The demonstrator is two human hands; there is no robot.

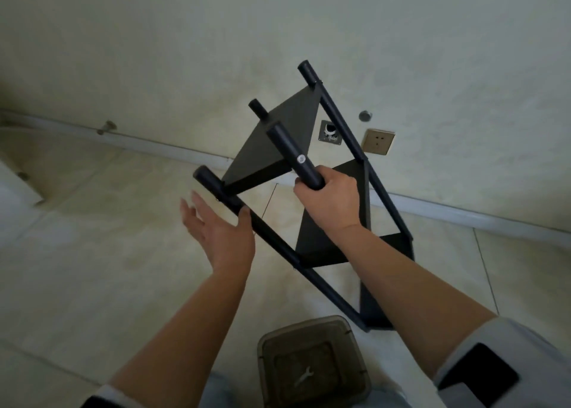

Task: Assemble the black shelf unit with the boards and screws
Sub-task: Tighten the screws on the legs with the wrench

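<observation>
The black shelf unit [278,136] is tilted, its far end raised toward the wall and its lower end near the floor by my legs. It has several round black poles and black boards fixed between them. My right hand [330,197] grips the near middle pole [293,154] just below a small white sticker. My left hand [216,225] is open with straight fingers, its thumb touching the left pole [222,194] from beneath. No screws are visible.
A dark translucent plastic box [312,361] sits on the tiled floor [92,237] between my legs, with a small wrench [304,375] inside. A wall socket [378,142] and a metal plate [330,132] are on the wall behind the shelf. A white baseboard [463,216] runs along it.
</observation>
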